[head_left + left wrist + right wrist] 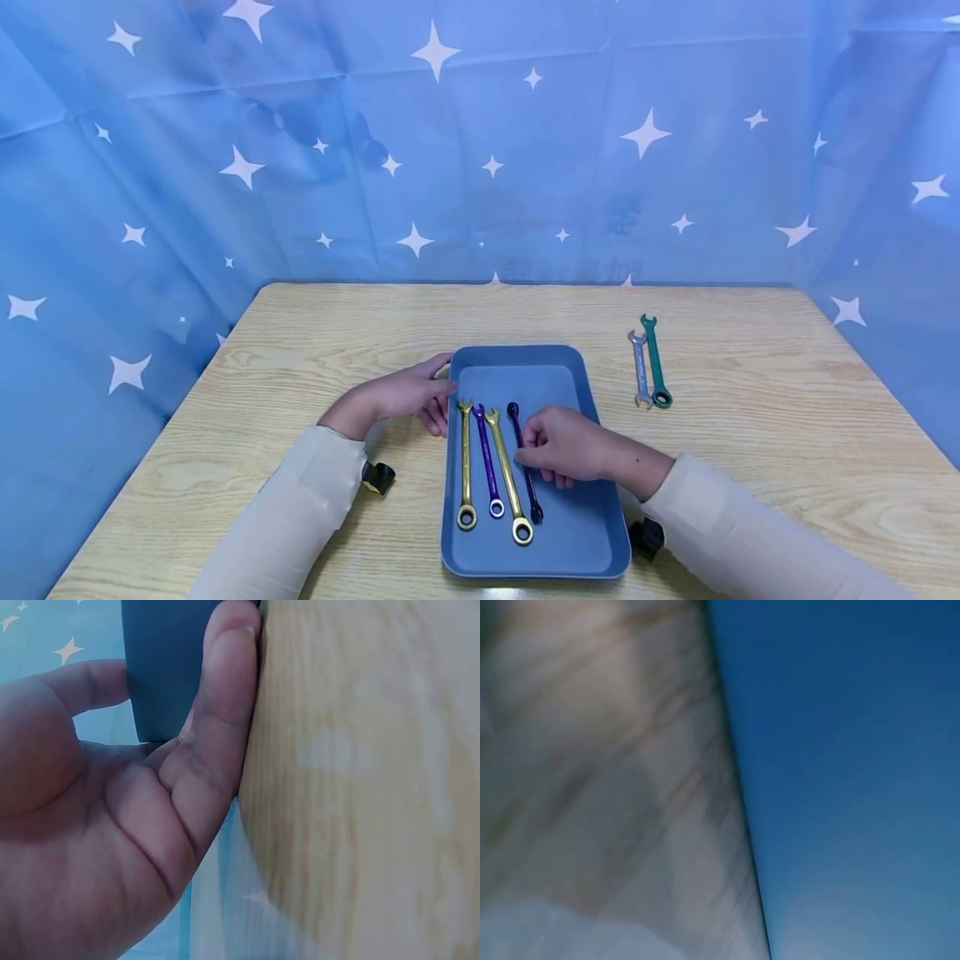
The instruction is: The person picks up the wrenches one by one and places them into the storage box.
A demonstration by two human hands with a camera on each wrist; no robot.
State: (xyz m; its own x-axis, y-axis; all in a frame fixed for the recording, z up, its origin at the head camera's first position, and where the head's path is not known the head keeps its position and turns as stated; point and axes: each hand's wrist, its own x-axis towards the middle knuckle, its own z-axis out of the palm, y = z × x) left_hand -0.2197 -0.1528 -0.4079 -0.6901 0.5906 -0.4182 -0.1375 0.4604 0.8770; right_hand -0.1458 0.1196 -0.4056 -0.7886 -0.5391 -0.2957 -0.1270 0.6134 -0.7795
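Note:
A blue-grey tray point(536, 560) lies on the table in the head view, and my left hand point(401, 398) holds its left side. In the left wrist view the thumb touches the tray wall point(161, 667), with curled fingers point(217, 712) beside it. My right hand point(566, 450) is over the tray, pinching a dark purple wrench point(534, 500) near its middle. Left of it in the tray lie a long gold wrench point(506, 471), a purple wrench point(487, 458) and another gold wrench point(466, 467), ring ends toward me. The right wrist view shows no hand.
On the wooden table point(765, 400), right of the tray, a silver wrench point(641, 371) lies beside a green wrench point(655, 358). A blue star-patterned cloth point(525, 200) hangs behind the table and along its sides.

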